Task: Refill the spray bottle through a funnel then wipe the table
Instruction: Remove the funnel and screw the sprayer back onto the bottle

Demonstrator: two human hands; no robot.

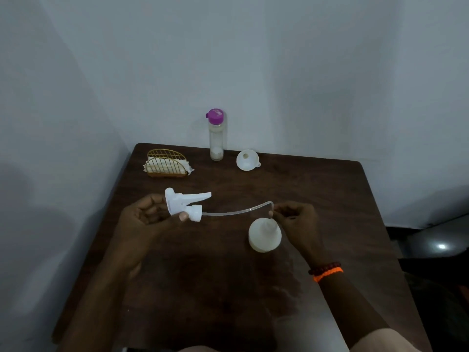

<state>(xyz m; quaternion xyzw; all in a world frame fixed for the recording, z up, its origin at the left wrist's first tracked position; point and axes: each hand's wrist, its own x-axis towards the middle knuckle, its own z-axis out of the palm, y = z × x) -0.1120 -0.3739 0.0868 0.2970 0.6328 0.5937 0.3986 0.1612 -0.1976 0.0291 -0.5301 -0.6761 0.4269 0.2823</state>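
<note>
White spray head hides left hand's fingertips; bottle mouth unclear.

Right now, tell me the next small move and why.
Probably lay the spray head aside on the table. The left hand holds it, its tube is pinched by the right hand and out of the bottle, so the neck looks open, while the funnel lies unused behind.
</note>
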